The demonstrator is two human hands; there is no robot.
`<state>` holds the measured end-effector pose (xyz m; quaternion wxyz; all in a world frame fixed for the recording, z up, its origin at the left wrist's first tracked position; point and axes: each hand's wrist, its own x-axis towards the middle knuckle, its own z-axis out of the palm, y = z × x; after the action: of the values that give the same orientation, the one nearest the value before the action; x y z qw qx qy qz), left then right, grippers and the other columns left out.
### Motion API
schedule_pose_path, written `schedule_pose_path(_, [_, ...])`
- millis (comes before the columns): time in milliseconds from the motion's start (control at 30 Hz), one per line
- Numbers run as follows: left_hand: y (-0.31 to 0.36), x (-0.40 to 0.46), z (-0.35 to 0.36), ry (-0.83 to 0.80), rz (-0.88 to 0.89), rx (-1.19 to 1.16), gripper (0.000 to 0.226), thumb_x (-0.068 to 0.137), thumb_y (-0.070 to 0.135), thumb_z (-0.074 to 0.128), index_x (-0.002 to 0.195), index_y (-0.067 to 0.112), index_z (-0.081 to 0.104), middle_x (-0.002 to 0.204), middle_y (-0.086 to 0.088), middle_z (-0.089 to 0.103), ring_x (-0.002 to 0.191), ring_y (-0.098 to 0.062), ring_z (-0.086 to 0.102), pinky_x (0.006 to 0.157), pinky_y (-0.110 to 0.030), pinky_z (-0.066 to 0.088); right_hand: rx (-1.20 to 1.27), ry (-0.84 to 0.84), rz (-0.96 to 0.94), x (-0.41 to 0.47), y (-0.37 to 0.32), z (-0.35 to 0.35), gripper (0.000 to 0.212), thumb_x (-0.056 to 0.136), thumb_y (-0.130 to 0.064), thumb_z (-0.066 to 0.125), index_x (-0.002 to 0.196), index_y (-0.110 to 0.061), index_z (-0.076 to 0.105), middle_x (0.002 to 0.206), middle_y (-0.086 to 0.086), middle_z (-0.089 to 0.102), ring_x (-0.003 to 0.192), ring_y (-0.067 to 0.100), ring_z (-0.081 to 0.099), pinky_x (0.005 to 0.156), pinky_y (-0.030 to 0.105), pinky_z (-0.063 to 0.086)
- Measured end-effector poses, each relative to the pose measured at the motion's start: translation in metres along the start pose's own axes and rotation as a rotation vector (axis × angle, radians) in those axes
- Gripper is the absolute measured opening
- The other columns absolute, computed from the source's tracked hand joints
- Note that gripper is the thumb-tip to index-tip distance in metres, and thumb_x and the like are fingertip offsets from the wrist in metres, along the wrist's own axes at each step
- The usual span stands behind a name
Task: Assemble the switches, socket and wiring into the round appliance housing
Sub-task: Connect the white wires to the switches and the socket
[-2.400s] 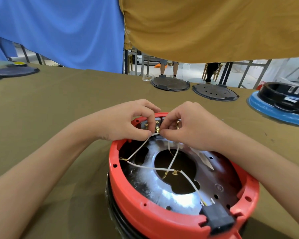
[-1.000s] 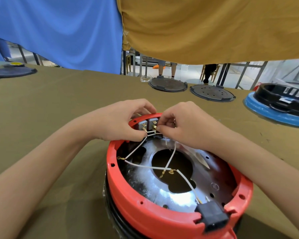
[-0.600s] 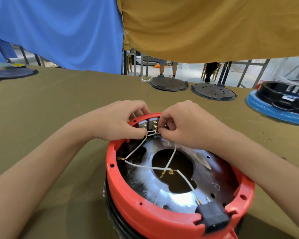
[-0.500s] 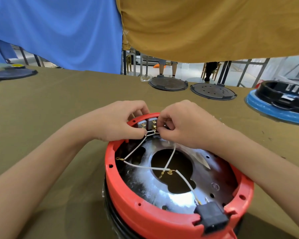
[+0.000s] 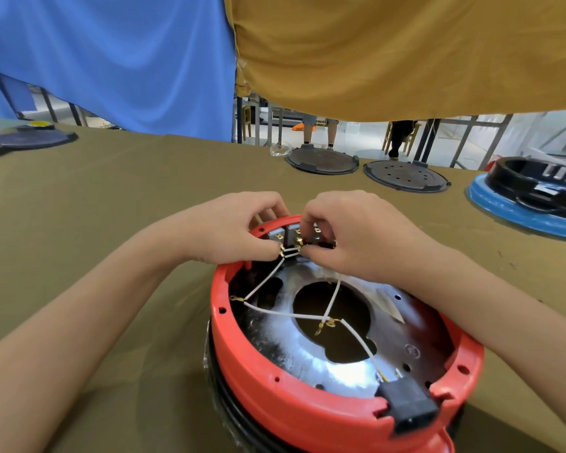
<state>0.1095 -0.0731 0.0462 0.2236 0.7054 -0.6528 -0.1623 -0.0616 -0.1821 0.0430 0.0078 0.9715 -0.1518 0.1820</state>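
The round red housing lies open side up on the table, with a shiny metal plate inside. Grey switches with brass terminals sit in its far rim. A black socket sits in the near rim. White wires with brass lugs run across the plate. My left hand pinches a wire end at the left switch terminals. My right hand pinches a wire end at the neighbouring terminals; the fingertips hide the contacts.
The table is covered in olive cloth. Two dark round lids lie at the far edge, a blue and black housing at the right, another dark lid far left. Blue and mustard curtains hang behind.
Both hands stay at the switch terminals with only small finger shifts. The housing has not moved apart from slight camera motion.
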Motion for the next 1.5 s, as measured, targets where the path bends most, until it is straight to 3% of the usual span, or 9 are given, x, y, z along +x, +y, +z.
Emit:
schedule_pose_path(200, [0.002, -0.001, -0.001, 0.002, -0.003, 0.028, 0.038, 0.066, 0.038, 0.059, 0.103, 0.032, 0.060, 0.097, 0.011, 0.067, 0.085, -0.009, 0.064, 0.079, -0.036, 0.055, -0.095, -0.022, -0.080, 0.001, -0.004, 0.000, 0.015, 0.087, -0.042, 0.066, 0.092, -0.028, 0.064, 0.081, -0.010, 0.049, 0.075, 0.017, 0.055, 0.063, 0.032, 0.043])
schedule_pose_path(400, [-0.004, 0.002, 0.000, 0.015, 0.021, 0.016, 0.026, 0.082, 0.019, 0.070, 0.104, 0.030, 0.061, 0.095, 0.011, 0.067, 0.080, -0.009, 0.064, 0.074, -0.035, 0.056, -0.254, -0.009, -0.139, -0.001, -0.006, 0.000, 0.019, 0.095, -0.033, 0.052, 0.090, -0.027, 0.069, 0.076, -0.007, 0.046, 0.066, 0.020, 0.054, 0.052, 0.028, 0.030])
schedule_pose_path(533, [-0.004, 0.003, 0.000, 0.022, 0.027, 0.011, 0.025, 0.082, 0.019, 0.069, 0.103, 0.030, 0.061, 0.094, 0.011, 0.067, 0.080, -0.009, 0.063, 0.074, -0.035, 0.056, -0.325, -0.003, -0.154, -0.003, -0.008, 0.001, 0.024, 0.097, -0.031, 0.044, 0.094, -0.025, 0.067, 0.082, -0.006, 0.049, 0.063, 0.022, 0.047, 0.047, 0.028, 0.019])
schedule_pose_path(867, [-0.006, 0.003, 0.001, 0.030, 0.030, 0.003, 0.026, 0.082, 0.018, 0.069, 0.103, 0.030, 0.061, 0.095, 0.010, 0.067, 0.081, -0.008, 0.063, 0.075, -0.033, 0.055, -0.307, -0.049, -0.136, -0.001, -0.011, -0.001, 0.023, 0.097, -0.042, 0.048, 0.106, -0.033, 0.067, 0.091, -0.008, 0.055, 0.078, 0.020, 0.062, 0.055, 0.029, 0.034])
schedule_pose_path(1133, [-0.005, 0.003, -0.001, 0.021, 0.038, -0.002, 0.023, 0.084, 0.018, 0.070, 0.102, 0.028, 0.061, 0.096, 0.009, 0.067, 0.083, -0.012, 0.063, 0.079, -0.037, 0.055, -0.333, -0.018, -0.126, -0.003, -0.009, 0.001, 0.026, 0.100, -0.040, 0.044, 0.098, -0.029, 0.068, 0.082, -0.008, 0.049, 0.073, 0.022, 0.059, 0.051, 0.029, 0.026])
schedule_pose_path(1300, [-0.003, 0.002, -0.001, 0.032, 0.014, 0.020, 0.029, 0.081, 0.021, 0.070, 0.107, 0.031, 0.061, 0.102, 0.009, 0.064, 0.093, -0.010, 0.062, 0.086, -0.036, 0.053, -0.054, 0.041, -0.048, -0.003, -0.002, -0.002, 0.008, 0.089, -0.031, 0.068, 0.095, -0.026, 0.069, 0.082, -0.011, 0.054, 0.078, 0.015, 0.058, 0.066, 0.034, 0.047])
schedule_pose_path(1400, [-0.003, 0.001, -0.001, 0.038, 0.013, 0.023, 0.029, 0.080, 0.022, 0.070, 0.105, 0.033, 0.063, 0.096, 0.009, 0.067, 0.092, -0.012, 0.064, 0.085, -0.037, 0.053, 0.117, 0.077, 0.027, -0.003, 0.004, -0.001, 0.029, 0.083, -0.027, 0.075, 0.109, -0.023, 0.065, 0.097, -0.007, 0.056, 0.091, 0.011, 0.051, 0.081, 0.030, 0.045])
schedule_pose_path(1500, [-0.003, 0.001, -0.002, 0.048, 0.015, 0.027, 0.028, 0.079, 0.021, 0.070, 0.104, 0.033, 0.064, 0.090, 0.009, 0.069, 0.085, -0.011, 0.065, 0.079, -0.035, 0.055, 0.081, 0.034, 0.051, -0.001, 0.007, 0.002, 0.041, 0.085, -0.032, 0.072, 0.123, -0.021, 0.062, 0.110, -0.004, 0.058, 0.104, 0.015, 0.048, 0.088, 0.025, 0.037])
